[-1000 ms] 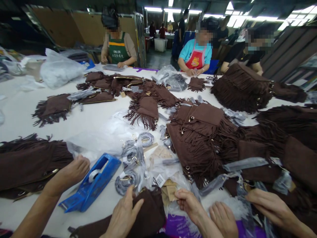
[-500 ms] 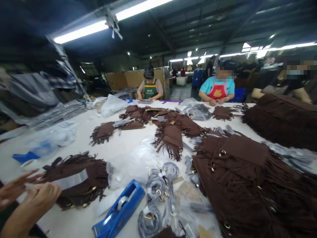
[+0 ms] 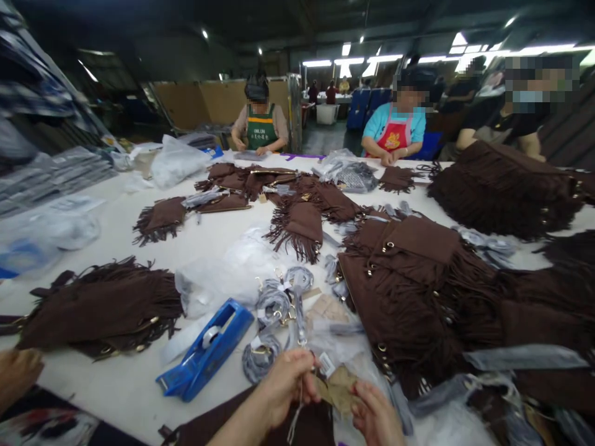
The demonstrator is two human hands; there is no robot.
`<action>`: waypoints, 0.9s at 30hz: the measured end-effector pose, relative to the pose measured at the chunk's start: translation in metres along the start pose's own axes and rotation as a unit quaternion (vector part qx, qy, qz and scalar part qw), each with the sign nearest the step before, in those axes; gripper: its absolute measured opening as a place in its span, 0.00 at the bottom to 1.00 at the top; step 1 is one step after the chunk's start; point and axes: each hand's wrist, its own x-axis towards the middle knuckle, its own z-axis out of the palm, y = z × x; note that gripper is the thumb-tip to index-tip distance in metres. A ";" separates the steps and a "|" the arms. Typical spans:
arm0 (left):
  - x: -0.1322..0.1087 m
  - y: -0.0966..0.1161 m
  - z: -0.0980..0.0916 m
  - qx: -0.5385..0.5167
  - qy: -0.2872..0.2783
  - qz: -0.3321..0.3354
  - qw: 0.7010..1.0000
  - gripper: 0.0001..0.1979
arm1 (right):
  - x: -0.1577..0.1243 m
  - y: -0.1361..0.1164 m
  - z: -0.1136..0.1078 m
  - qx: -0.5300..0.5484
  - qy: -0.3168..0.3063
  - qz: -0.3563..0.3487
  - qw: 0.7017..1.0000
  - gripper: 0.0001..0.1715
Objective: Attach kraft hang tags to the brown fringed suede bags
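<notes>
At the bottom middle my left hand (image 3: 295,378) is closed in a pinch on the cord of a tan hang tag (image 3: 341,390), and thin white string dangles below its fingers. My right hand (image 3: 376,412) grips the tag's right side between thumb and fingers. A white barcode label (image 3: 326,365) shows just above the tag. Beneath my hands lies a dark brown fabric bag (image 3: 307,424), partly hidden by my left forearm. Coiled grey wrapped straps with gold clasps (image 3: 272,303) lie just beyond my left hand.
A blue tape dispenser (image 3: 204,350) stands left of the straps. A fringed brown bag (image 3: 102,306) lies farther left, near a co-worker's hand (image 3: 21,375). Brown fringed bags (image 3: 418,279) are piled at right. Two co-workers sit across the white table (image 3: 218,235); another person is at far right.
My hands have come into view at the bottom, holding the tag. The view has shifted right and down. The co-worker's hands at left have moved off the bag, and its pale strip no longer shows.
</notes>
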 end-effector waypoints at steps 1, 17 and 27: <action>0.000 0.002 -0.003 -0.012 0.004 -0.013 1.000 0.18 | -0.005 -0.005 0.006 -0.012 0.012 -0.031 0.999 0.15; -0.017 0.040 -0.018 -0.035 -0.028 -0.024 0.999 0.14 | -0.013 -0.058 0.077 -0.243 -0.379 -0.086 0.889 0.16; -0.010 -0.018 -0.030 0.024 -0.086 -0.013 0.996 0.23 | 0.011 -0.006 0.060 -0.084 -0.303 0.031 0.949 0.28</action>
